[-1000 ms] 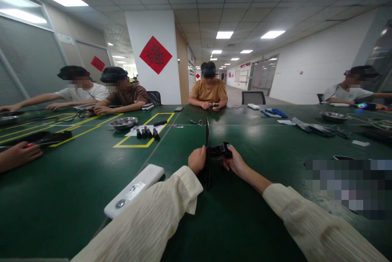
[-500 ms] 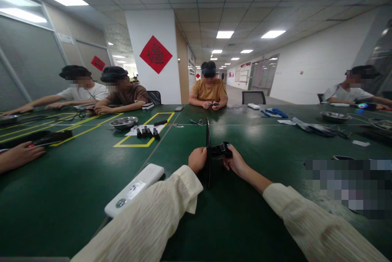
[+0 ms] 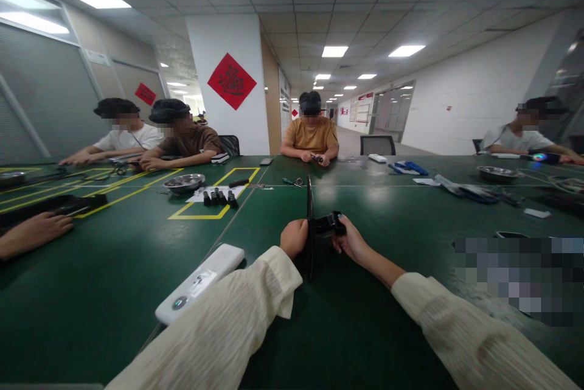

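Observation:
A thin black panel (image 3: 310, 198) stands on edge in front of me, seen nearly edge-on. My left hand (image 3: 294, 238) is closed on the panel's left side, its fingertips partly hidden behind the edge. From the panel's right side a black blocky part (image 3: 325, 224) sticks out towards my right hand (image 3: 351, 241). The fingers of that hand are closed round the far end of the part. Its exact kind is too dark to make out. A white oblong device (image 3: 201, 283) with a label lies on the table beside my left forearm.
On the green table (image 3: 274, 335), a metal bowl (image 3: 185, 183) and several black cylindrical parts (image 3: 221, 198) lie ahead to the left. Gloves (image 3: 465, 189) and another metal bowl (image 3: 498, 174) are at right. A co-worker's hand (image 3: 41, 235) reaches in at left; other people sit around.
My hands and the black panel have stayed in place. At left, a co-worker's hand has shifted slightly, and the far-left person has drawn an outstretched arm in.

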Action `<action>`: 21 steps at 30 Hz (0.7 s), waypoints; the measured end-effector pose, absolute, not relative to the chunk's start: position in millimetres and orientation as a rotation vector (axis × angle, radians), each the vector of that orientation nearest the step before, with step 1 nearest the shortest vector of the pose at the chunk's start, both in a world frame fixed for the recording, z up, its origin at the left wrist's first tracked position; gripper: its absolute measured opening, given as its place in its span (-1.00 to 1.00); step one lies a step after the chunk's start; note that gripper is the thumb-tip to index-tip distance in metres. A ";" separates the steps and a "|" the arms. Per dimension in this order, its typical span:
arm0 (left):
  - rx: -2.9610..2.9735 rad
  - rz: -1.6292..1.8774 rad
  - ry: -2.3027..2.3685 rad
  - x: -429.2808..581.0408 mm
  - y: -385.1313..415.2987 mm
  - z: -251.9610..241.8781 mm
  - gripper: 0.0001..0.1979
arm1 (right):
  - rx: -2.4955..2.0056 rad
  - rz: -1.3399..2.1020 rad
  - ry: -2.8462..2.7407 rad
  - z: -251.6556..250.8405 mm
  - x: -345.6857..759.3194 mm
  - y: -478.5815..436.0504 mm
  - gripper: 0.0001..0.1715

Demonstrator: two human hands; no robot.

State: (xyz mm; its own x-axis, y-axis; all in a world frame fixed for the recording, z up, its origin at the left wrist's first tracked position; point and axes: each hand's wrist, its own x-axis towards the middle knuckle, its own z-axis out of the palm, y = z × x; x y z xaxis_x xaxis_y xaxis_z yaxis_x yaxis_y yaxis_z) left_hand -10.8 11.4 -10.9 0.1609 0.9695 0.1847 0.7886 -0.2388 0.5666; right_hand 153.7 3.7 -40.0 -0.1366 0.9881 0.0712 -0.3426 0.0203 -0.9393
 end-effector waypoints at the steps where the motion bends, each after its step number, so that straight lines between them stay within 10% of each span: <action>1: 2.112 0.745 1.680 -11.0 11.8 -11.4 -0.69 | -0.834 1.425 -1.074 -40.6 153.8 4.0 -0.71; 21: 2.140 0.657 1.728 -9.9 8.0 -5.4 -0.70 | -0.853 1.415 -1.077 -41.2 152.6 5.5 -0.72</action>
State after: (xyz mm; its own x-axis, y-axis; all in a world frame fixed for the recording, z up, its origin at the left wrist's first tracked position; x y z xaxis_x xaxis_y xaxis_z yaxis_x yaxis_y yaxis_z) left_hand -9.9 8.0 -5.4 0.1659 0.9739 0.1547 0.8306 -0.2225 0.5105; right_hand 152.6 5.5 -41.2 -0.1305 0.9889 0.0714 -0.3322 0.0243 -0.9429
